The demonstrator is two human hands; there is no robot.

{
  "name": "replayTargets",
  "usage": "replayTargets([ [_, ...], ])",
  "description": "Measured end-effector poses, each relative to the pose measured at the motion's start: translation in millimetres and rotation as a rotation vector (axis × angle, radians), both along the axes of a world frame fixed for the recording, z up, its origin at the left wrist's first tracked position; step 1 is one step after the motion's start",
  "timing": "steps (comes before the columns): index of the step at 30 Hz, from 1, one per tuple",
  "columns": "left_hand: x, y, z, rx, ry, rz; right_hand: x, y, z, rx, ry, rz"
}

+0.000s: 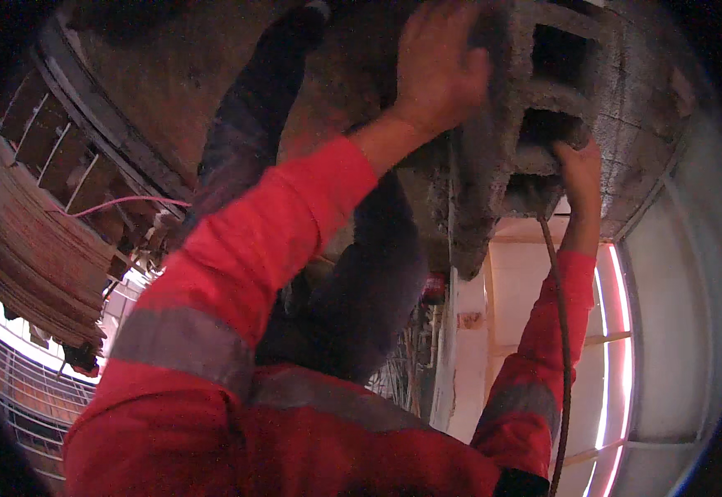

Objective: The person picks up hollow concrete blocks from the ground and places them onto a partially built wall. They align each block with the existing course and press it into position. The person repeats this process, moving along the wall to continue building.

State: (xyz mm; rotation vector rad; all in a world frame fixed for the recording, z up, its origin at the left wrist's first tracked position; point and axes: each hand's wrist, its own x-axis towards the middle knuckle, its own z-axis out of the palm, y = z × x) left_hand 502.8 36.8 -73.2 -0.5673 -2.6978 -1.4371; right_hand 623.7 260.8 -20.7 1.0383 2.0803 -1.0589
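"Block (551, 95): which way does it lie?"

"At 4 o'clock from the left hand (439, 70), whose thumb and fingers stand apart. The block's long axis runs roughly 12 to 6."

"Nearer?"

"The right hand (582, 170), by the block's 5 o'clock side; fingers hidden, so I can't tell its grip."

"Texture?"

"Grainy, grey, concrete-like; 3 dark, squarish cavities."

Below your dark-trousered legs (249, 116): dim brown floor (352, 74); left, layered brown stack (38, 240); far right, grey hollow blocks (550, 93); whether stack or blocks sit directly on floor, you can't tell
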Motion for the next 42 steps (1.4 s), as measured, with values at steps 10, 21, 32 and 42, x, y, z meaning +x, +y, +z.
replayTargets([
  [10,75,-1,-102,0.369,-1.299,0.133,14,14,-8,-0.042,0.022,-0.060],
  [21,71,-7,-115,-0.076,-0.810,-0.171,7,11,-6,-0.030,0.015,-0.016],
  [32,60,-10,-155,0.075,-0.960,-0.132,2,3,-5,-0.035,0.030,-0.096],
  [42,52,11,-163,-0.547,-0.710,-0.488,4,8,-4,0.019,-0.035,0.001],
])
